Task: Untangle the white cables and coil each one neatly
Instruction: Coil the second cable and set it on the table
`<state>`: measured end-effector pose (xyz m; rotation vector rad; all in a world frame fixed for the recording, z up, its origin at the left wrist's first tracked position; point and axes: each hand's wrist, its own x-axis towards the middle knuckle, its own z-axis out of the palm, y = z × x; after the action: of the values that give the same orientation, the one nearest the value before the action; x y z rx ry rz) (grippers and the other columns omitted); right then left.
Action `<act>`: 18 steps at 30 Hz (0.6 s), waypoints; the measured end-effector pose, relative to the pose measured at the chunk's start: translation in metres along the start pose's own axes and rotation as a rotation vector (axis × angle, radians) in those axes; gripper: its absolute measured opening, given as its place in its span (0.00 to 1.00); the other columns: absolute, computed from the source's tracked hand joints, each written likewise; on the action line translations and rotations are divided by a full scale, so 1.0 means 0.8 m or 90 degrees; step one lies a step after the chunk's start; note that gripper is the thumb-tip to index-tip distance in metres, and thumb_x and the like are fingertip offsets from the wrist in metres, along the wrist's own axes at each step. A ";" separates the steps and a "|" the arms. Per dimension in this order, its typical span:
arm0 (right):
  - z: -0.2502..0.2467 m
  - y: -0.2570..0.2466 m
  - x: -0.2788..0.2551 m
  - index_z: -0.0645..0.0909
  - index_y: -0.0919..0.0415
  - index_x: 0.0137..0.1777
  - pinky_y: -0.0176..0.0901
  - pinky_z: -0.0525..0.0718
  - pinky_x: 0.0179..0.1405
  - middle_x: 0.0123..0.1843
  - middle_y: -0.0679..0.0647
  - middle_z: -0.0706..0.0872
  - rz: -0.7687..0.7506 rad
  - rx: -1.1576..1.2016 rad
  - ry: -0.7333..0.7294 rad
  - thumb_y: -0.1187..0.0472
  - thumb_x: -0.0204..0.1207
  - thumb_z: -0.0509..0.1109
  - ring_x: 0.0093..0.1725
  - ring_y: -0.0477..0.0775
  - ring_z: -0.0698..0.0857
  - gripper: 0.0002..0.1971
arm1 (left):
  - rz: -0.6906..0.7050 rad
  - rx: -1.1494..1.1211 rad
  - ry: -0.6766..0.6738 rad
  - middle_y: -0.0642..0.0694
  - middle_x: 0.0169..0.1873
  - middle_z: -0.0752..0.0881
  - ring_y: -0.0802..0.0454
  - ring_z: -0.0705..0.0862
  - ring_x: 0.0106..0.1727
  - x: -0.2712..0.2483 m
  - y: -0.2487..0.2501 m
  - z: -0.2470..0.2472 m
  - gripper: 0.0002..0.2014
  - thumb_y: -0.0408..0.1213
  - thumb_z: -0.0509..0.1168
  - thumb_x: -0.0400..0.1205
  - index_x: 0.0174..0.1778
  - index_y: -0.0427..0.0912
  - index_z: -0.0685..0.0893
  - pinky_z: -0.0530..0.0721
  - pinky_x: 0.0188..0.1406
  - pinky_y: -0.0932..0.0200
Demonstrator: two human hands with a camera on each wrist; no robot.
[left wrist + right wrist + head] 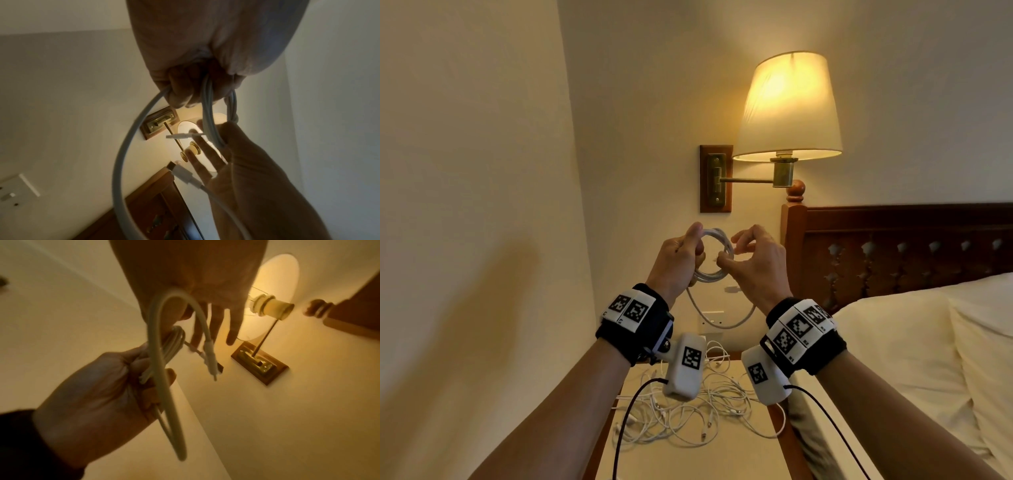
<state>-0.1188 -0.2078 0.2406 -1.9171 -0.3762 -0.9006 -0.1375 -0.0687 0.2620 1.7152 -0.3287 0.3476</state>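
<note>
I hold the coiled white cable [714, 255] up below the lit wall lamp [787, 109], both hands raised in front of the wall. My left hand [678, 262] is curled round the coil's left side, thumb on top, the loops running through my fist. My right hand [755, 263] pinches the coil's right side between thumb and forefinger, the other fingers spread loose. A slack length of the same cable [722, 318] hangs in a curve under my hands. Farther below the lamp, the tangled white cables [688, 407] lie heaped on the bedside table [688, 459], well apart from my grip.
</note>
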 end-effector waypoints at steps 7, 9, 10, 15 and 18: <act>-0.011 -0.011 -0.008 0.72 0.61 0.52 0.41 0.88 0.49 0.45 0.59 0.91 0.031 0.277 -0.161 0.67 0.78 0.71 0.46 0.51 0.92 0.10 | 0.025 0.023 0.012 0.51 0.21 0.65 0.57 0.61 0.22 0.003 -0.001 -0.008 0.23 0.54 0.50 0.88 0.31 0.47 0.72 0.63 0.25 0.59; -0.018 -0.011 -0.008 0.72 0.62 0.54 0.40 0.88 0.50 0.48 0.59 0.91 0.029 0.284 -0.226 0.67 0.78 0.71 0.48 0.51 0.91 0.10 | 0.026 0.015 0.020 0.52 0.21 0.65 0.56 0.61 0.22 0.006 -0.003 -0.014 0.22 0.54 0.50 0.88 0.31 0.47 0.72 0.63 0.25 0.59; -0.022 -0.011 -0.007 0.72 0.62 0.55 0.42 0.88 0.52 0.50 0.58 0.91 0.026 0.281 -0.269 0.69 0.77 0.71 0.50 0.51 0.91 0.11 | 0.023 0.006 0.023 0.52 0.21 0.65 0.56 0.60 0.22 0.007 -0.003 -0.017 0.22 0.55 0.50 0.88 0.31 0.47 0.72 0.62 0.25 0.58; -0.029 -0.008 -0.005 0.71 0.64 0.59 0.48 0.88 0.56 0.52 0.58 0.91 0.030 0.225 -0.332 0.75 0.74 0.71 0.52 0.52 0.91 0.17 | 0.025 0.004 0.040 0.52 0.22 0.65 0.56 0.61 0.23 0.008 -0.007 -0.021 0.22 0.55 0.50 0.88 0.31 0.48 0.72 0.63 0.25 0.58; -0.030 -0.004 -0.006 0.71 0.60 0.61 0.49 0.88 0.56 0.50 0.57 0.91 0.071 0.206 -0.318 0.76 0.74 0.72 0.51 0.51 0.91 0.20 | 0.037 0.010 0.036 0.51 0.22 0.64 0.56 0.60 0.23 0.009 -0.006 -0.019 0.22 0.54 0.51 0.88 0.31 0.47 0.72 0.62 0.25 0.59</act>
<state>-0.1344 -0.2258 0.2460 -1.8184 -0.6573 -0.2546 -0.1297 -0.0530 0.2633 1.7097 -0.3356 0.4413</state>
